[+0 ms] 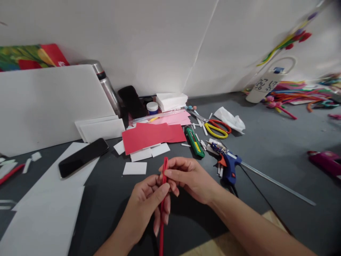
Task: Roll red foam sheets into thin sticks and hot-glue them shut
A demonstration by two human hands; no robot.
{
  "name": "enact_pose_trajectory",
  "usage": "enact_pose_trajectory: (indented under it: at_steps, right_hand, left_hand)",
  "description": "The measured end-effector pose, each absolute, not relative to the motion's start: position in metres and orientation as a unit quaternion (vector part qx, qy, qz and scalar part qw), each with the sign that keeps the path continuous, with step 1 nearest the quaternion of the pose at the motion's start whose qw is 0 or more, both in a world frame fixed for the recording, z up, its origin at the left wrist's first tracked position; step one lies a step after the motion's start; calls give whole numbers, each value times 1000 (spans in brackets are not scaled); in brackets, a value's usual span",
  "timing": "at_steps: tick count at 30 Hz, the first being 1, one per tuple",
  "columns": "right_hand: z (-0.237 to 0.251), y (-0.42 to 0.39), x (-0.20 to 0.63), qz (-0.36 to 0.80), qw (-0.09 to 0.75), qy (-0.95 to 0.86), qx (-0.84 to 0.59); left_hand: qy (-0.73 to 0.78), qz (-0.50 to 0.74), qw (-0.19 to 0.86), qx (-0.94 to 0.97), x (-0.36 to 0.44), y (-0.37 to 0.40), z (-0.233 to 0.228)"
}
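Note:
A long, narrow red strip (pixel 161 231), which looks like folded or rolled red paper, stands nearly upright between my hands above the dark table. My left hand (pixel 142 206) is closed around its middle, the thumb pressed on its front. Close to the top end, my right hand (pixel 194 179) pinches the strip between thumb and fingers. Beyond my hands lie red paper pieces (pixel 144 138) and a small white card (pixel 135 168). A blue glue gun (pixel 231 167) rests to the right of my right hand. Fingers hide part of the strip.
A green cutter (pixel 195 141) and yellow-and-red-handled scissors (pixel 217 128) lie past my right hand. To the left are a black phone (pixel 83 157) and white boards (pixel 48 220). A steel flask (pixel 109 93) and a white bottle (pixel 265 85) stand at the back. A clear glue stick (pixel 279 185) lies right.

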State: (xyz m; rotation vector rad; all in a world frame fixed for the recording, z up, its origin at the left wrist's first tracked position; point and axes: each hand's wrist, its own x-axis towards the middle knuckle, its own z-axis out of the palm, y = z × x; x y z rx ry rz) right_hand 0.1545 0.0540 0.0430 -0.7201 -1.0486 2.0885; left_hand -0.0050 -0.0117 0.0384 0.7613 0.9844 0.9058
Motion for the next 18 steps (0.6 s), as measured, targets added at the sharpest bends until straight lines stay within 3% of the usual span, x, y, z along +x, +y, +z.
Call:
enact_pose_trajectory:
  at_steps: [18]
  right_hand:
    - [48, 51, 151, 779, 367, -394, -321]
  left_hand:
    - [560, 393, 549, 480, -3, -18, 53]
